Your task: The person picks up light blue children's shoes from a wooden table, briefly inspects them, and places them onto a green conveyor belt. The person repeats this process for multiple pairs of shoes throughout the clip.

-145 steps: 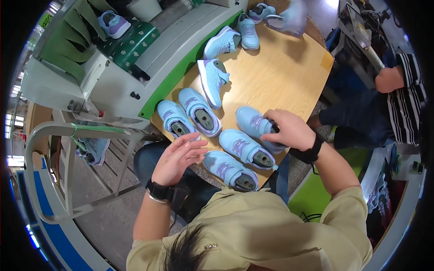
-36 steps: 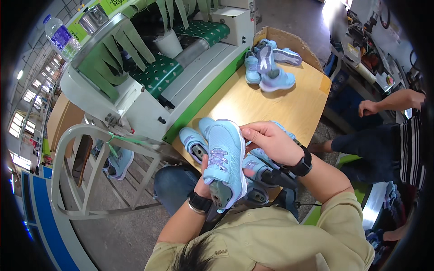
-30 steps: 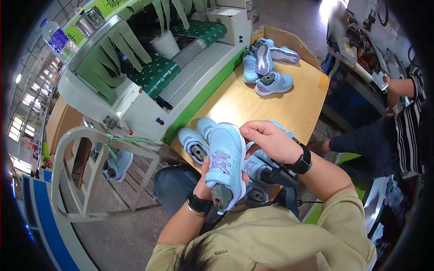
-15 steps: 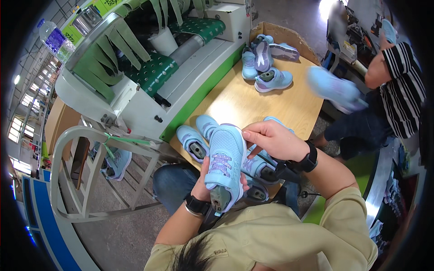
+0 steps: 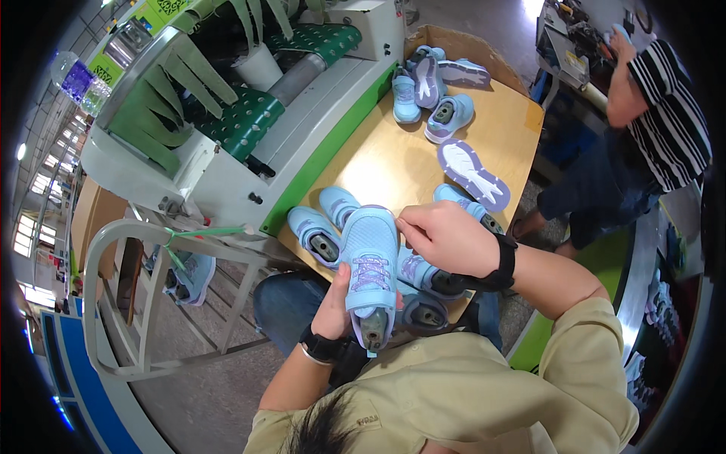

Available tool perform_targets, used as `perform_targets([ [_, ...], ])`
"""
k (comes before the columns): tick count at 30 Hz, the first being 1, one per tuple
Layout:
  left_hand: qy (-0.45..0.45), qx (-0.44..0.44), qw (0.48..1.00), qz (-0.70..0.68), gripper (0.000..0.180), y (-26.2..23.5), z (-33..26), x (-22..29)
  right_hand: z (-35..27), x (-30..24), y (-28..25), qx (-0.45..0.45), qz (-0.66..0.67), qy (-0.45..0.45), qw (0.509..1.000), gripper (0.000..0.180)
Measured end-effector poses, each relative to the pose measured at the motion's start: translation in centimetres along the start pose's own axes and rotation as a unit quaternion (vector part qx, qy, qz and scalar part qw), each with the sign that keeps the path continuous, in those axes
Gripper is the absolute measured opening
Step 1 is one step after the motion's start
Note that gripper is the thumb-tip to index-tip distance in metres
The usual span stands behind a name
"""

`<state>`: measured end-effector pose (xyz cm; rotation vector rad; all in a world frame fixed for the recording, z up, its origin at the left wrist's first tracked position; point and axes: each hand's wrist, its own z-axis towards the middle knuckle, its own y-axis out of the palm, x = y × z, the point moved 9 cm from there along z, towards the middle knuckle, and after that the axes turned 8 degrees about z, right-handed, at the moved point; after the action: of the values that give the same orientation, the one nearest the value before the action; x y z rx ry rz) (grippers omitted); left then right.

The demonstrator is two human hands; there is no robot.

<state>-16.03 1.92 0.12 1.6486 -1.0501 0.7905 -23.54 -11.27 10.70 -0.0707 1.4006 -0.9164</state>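
Snugly, the left hand point(image 5: 331, 309) closes around the heel half of a light-blue shoe point(image 5: 370, 246), which is held up over the near end of the smooth wooden table point(image 5: 408, 163), toe pointing away. Fine mesh covers its rounded toe, glittery purple laces cross the middle, and a hard grey last point(image 5: 373, 329) fills the opening. The right hand point(image 5: 450, 240) has thumb and fingers drawn together at the toe's right edge; I cannot tell whether they pinch it. Blue-purple print wraps a clear plastic bottle point(image 5: 79, 82), too small to read. Matching shoes crowd beneath the hands; another shoe point(image 5: 474, 174) shows its white-and-lavender sole. Left of the table runs a perforated green belt point(image 5: 246, 125) behind slit fabric strips point(image 5: 193, 68).
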Motion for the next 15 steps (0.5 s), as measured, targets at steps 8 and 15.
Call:
perform_targets([
  [8,-0.067,-0.155,0.934,-0.315,0.104,1.8,1.3,-1.5,-1.4,0.3,-3.8,-0.025,-0.031,0.022,0.999,0.017],
  [15,-0.091,-0.085,0.952,-0.278,0.109,-1.0,3.6,0.0,-12.0,1.1,-20.7,0.350,0.003,0.133,0.927,0.016],
])
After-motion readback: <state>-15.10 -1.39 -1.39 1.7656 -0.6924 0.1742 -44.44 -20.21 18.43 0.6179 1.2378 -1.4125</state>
